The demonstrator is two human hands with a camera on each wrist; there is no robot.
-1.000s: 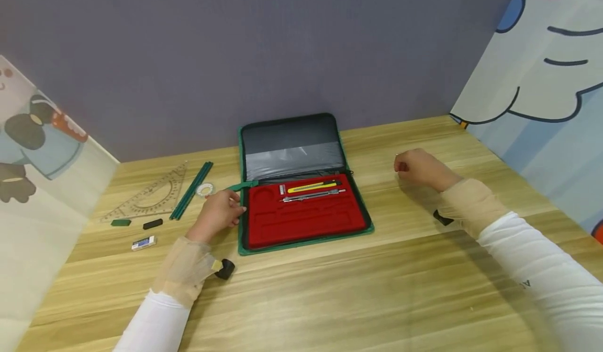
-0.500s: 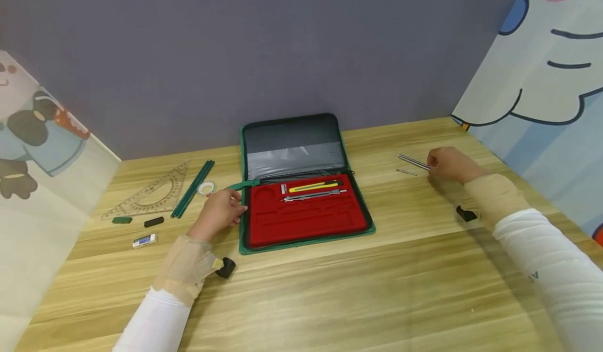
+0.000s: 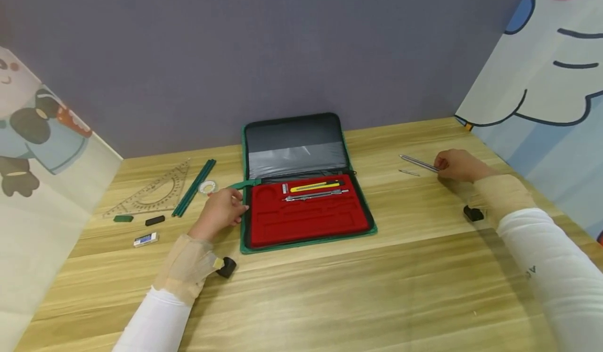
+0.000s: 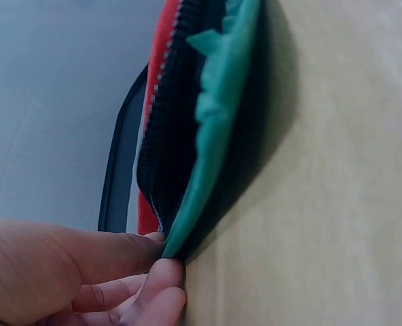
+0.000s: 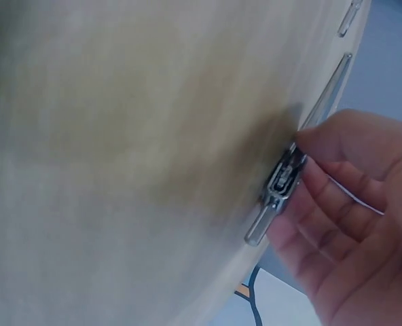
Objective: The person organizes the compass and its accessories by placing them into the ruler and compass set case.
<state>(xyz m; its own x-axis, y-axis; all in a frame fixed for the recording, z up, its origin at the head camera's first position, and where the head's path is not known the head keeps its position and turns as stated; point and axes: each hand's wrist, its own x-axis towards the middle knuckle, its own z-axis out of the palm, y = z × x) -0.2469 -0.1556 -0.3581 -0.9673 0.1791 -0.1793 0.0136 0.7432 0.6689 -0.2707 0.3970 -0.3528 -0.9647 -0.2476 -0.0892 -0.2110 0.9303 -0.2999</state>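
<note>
A smooth grey wall panel (image 3: 282, 54) rises behind a worktop (image 3: 330, 294) of pale, streaked wood grain. The left hand (image 3: 219, 213) pinches an open green case (image 3: 306, 224) at its zipped left edge; the right hand (image 3: 459, 165), well apart, grips a polished metal compass (image 5: 282, 180) near its head, the tapered legs extending leftward. Just beside that compass lies a thin metal rod (image 3: 409, 172). Between the hands, the case's moulded, matt red tray (image 3: 270, 231) holds a yellow cutter (image 3: 311, 187), a second compass (image 3: 315, 195) and a small silvery block (image 3: 285, 188); its black lid (image 3: 294, 132) bears a clear plastic pocket (image 3: 299, 158). Just beyond the left hand is a tape roll (image 3: 207, 186); farther left come slim green pencils (image 3: 194, 187), a transparent triangular set square (image 3: 181, 177), a green block (image 3: 123, 218), a black block (image 3: 155, 220) and a sleeved white eraser (image 3: 146, 239).
</note>
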